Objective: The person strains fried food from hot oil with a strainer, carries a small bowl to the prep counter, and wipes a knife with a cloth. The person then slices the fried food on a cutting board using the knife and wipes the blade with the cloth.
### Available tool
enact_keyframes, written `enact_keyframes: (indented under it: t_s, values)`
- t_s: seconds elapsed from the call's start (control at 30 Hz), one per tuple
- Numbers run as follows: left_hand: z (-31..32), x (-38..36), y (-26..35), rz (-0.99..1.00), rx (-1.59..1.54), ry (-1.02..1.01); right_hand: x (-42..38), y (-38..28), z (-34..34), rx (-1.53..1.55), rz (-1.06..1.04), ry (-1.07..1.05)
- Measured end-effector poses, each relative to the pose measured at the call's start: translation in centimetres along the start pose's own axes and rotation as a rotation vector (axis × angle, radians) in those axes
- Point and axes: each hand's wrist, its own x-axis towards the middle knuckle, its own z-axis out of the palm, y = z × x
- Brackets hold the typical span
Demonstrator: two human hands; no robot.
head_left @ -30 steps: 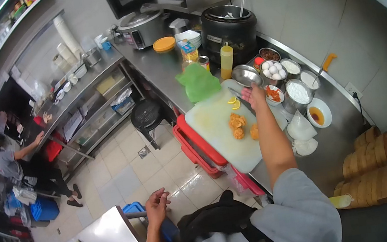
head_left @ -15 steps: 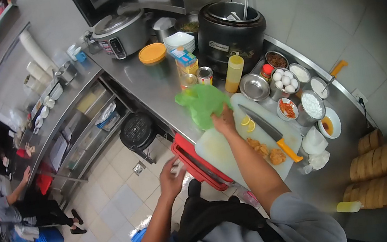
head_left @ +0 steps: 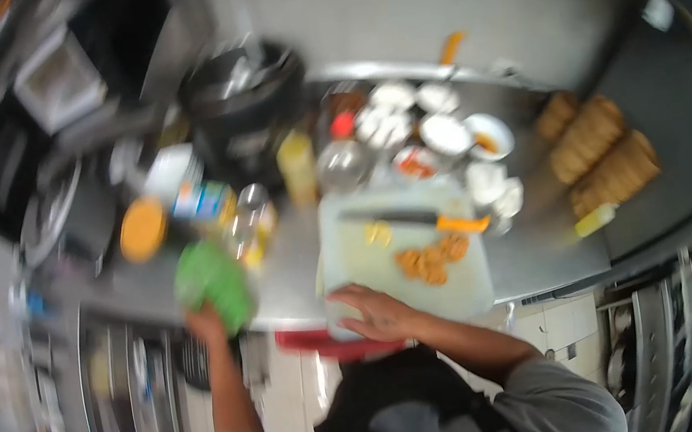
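Observation:
My left hand (head_left: 206, 322) grips the lower edge of a bright green plastic bag (head_left: 216, 283) at the counter's front edge. My right hand (head_left: 373, 311) lies over the near left corner of the white cutting board (head_left: 355, 277), fingers spread and nothing held. On the board rest a knife (head_left: 462, 224) with an orange handle, lemon slices (head_left: 378, 233) and several golden-brown fried pieces (head_left: 432, 261). Below the counter edge, a red bin rim (head_left: 328, 342) shows partly behind my right hand. Motion blurs the view.
Behind the board stand a squeeze bottle (head_left: 297, 165), a metal bowl (head_left: 344, 166), eggs (head_left: 384, 127) and a bowl of brown sauce (head_left: 490, 138). A tub with an orange lid (head_left: 143, 229) and a carton (head_left: 202, 201) are at left. Bamboo steamers (head_left: 613, 165) lie right; a black soup warmer (head_left: 248, 115) stands behind.
The view has swung right. The green bag has passed from my right hand to my left, away from the board. My right hand has drawn back to the board's near corner.

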Motion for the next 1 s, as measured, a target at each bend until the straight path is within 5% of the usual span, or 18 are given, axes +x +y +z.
enact_keyframes:
  t_s: [0.03,0.07,0.1,0.13,0.27,0.33,0.37,0.4,0.47,0.63,0.8,0.87,1.0]
  values:
    - [0.5,1.8,-1.0,0.054,-0.211,0.111,-1.7,1.1,-2.3,-0.106,0.030,0.182]
    - [2.7,4.5,-3.2,-0.070,-0.227,0.205,-3.5,2.7,-4.2,-0.198,0.053,0.358]
    - [-0.4,4.0,1.3,-0.310,-0.313,0.153,-5.5,4.6,-5.7,-0.021,0.203,0.547]
    - [-3.0,3.4,4.9,-0.333,-0.449,0.162,-7.2,6.6,-7.4,0.191,0.339,0.712]
    - [1.6,7.3,2.4,-0.238,-0.640,0.544,-12.4,6.1,-13.8,-0.200,0.473,0.998]
    - [2.5,8.0,2.4,-0.217,-0.541,0.367,-14.0,6.9,-14.4,-0.262,0.433,1.048]
    - [2.6,8.3,2.7,0.047,-0.291,0.128,-15.2,8.0,-14.0,-0.314,0.410,1.065]
    - [1.6,8.2,0.9,0.299,0.000,-0.132,-15.6,9.6,-14.3,-0.435,0.513,1.017]
    - [2.2,11.2,-0.4,0.135,0.131,-0.036,-17.1,11.4,-14.4,-0.415,0.440,0.993]
    - [-4.5,10.2,7.7,0.268,-0.387,-0.060,-15.9,12.4,-18.2,-0.445,0.634,0.874]
    - [-5.0,10.4,9.6,0.474,0.236,0.102,-12.7,18.5,-20.6,-0.611,0.573,0.466]
    - [-6.1,9.1,11.6,0.506,0.210,0.235,-11.6,20.0,-21.2,-0.691,0.623,0.120]
    - [-7.1,4.5,14.5,0.674,0.102,0.545,-11.8,22.4,-21.6,-0.731,0.467,0.004]
